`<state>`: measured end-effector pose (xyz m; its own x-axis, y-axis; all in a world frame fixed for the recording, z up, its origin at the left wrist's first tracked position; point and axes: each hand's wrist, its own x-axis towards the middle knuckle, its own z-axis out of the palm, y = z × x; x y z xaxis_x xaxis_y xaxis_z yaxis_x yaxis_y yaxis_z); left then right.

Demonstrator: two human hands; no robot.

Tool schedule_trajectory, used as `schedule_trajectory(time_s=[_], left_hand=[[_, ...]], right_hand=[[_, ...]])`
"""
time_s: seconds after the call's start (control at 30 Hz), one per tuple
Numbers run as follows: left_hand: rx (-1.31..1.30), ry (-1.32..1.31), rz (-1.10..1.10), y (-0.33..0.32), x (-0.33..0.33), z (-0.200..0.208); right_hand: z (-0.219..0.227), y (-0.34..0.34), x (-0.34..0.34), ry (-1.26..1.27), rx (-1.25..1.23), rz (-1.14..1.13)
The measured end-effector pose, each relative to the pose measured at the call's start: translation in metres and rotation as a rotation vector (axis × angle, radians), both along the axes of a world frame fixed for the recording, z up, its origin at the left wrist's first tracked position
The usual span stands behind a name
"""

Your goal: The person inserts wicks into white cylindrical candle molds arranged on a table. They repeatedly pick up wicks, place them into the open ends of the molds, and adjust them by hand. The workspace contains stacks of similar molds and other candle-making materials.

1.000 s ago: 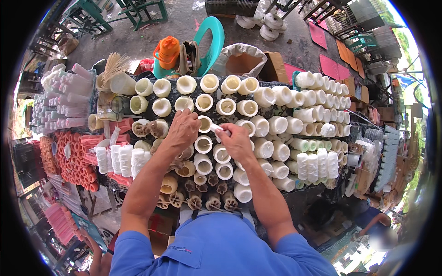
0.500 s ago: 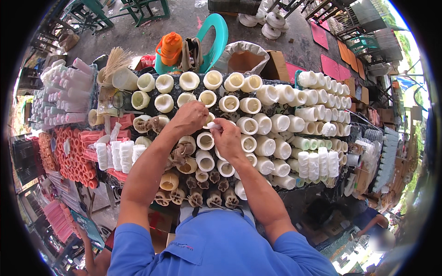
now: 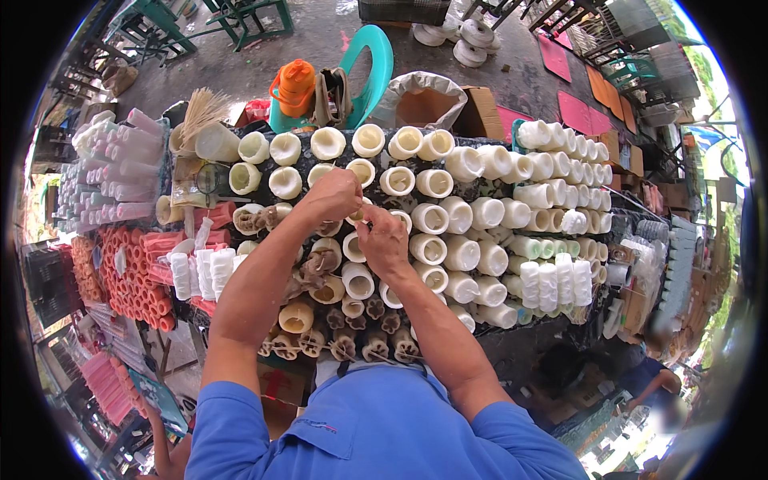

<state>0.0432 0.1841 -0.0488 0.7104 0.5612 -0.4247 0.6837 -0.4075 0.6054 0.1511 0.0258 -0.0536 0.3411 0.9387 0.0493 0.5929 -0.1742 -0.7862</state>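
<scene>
Rows of hollow cream-white candles (image 3: 428, 223) lie and stand on the dark table before me. My left hand (image 3: 337, 195) is closed above one of the middle candles, its fingers curled downward. Just below it, my right hand (image 3: 384, 240) pinches with thumb and forefinger at the same candle's mouth. The fingertips of both hands nearly meet there. What they grip is hidden or too small to name. Brown flower-shaped pieces (image 3: 375, 344) and an amber hollow candle (image 3: 296, 317) sit nearer my body.
White wrapped candles (image 3: 540, 286) stand at the right, coral tubes (image 3: 136, 282) at the left. A bundle of thin sticks (image 3: 203, 112) leans at the far left corner. Beyond the table are an orange jug (image 3: 295, 83) on a green chair (image 3: 376, 56) and a sack (image 3: 424, 100).
Both hands have shifted slightly, the right one a little left and lower. The small white piece at the right fingertips no longer shows clearly.
</scene>
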Motion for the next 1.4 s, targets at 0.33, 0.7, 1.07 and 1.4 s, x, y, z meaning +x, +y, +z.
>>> schedule_trajectory(time_s=[0.33, 0.7, 1.07, 1.4], left_hand=[[0.108, 0.070, -0.071, -0.032, -0.011, 0.010], [0.265, -0.075, -0.023, -0.057, -0.023, 0.018], [0.264, -0.133, 0.076, -0.065, -0.031, 0.021], [0.428, -0.218, 0.055, -0.068, -0.015, 0.019]], right_hand=[[0.053, -0.105, 0.136, -0.129, -0.131, -0.313], [-0.018, -0.109, 0.302, 0.062, -1.082, 0.019], [-0.062, -0.088, 0.290, -0.067, -1.178, -0.158], [-0.063, -0.088, 0.295, -0.145, -1.181, -0.218]])
